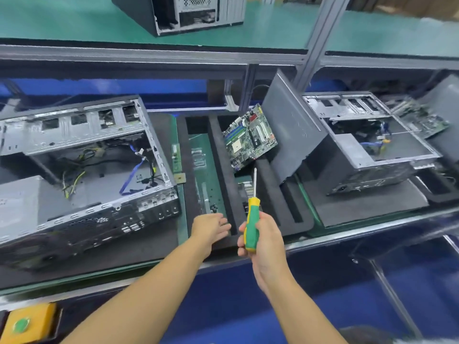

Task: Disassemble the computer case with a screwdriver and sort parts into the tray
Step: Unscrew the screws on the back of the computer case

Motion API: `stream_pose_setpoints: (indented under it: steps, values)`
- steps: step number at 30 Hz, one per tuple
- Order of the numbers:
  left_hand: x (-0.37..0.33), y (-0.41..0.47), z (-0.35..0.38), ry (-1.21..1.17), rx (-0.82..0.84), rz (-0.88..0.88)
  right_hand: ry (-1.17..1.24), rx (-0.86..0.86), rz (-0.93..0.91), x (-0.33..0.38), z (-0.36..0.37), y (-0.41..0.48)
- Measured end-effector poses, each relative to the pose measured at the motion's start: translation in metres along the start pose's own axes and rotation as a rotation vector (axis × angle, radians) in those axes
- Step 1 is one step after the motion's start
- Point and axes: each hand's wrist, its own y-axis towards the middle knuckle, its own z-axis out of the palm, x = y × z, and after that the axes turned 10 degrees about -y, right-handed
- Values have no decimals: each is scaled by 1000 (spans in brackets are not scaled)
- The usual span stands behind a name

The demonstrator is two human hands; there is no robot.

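From the head camera we see the left hand (211, 226) reaching over the near edge of the black foam tray (223, 165), its fingers loosely spread and straight; we see nothing held in it, though the fingertips are blurred. The right hand (262, 240) has its fingers curled round the green and yellow handle of the screwdriver (251, 225), whose shaft points up and away, its tip ending just short of the motherboard (249, 137). That board stands tilted in the tray's right compartment, leaning towards a grey side panel (290, 135). The panel rests against a second case (367, 147) at the right. The computer case (82, 165) lies open on its side left of the tray, with loose blue, black and yellow cables inside it. Between this case and the tray, on the green mat, we see a memory stick (175, 155) and just nearer us a small square chip (180, 178). A few small dark parts (213, 208) lie in the tray's left compartment, just beyond the left fingertips; we cannot tell what they are. A third case (178, 13) stands on the upper shelf, and a yellow block (29, 324) sits at the lower left.
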Motion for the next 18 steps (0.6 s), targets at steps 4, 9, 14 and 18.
stream_pose_setpoints:
  steps: [4, 9, 14, 18]
  values:
    - [-23, -35, -34, 95, 122, 70, 9, 165, -23, -4, 39, -14]
    - [-57, -84, -117, 339, 146, 209, 26, 364, 1, -21, 109, -43]
    - [-89, -126, -223, 520, 65, 352, 106, 455, 54, -54, 174, -80]
    - [-108, -148, -289, 836, -41, 784, 92, 408, 118, -97, 211, -108]
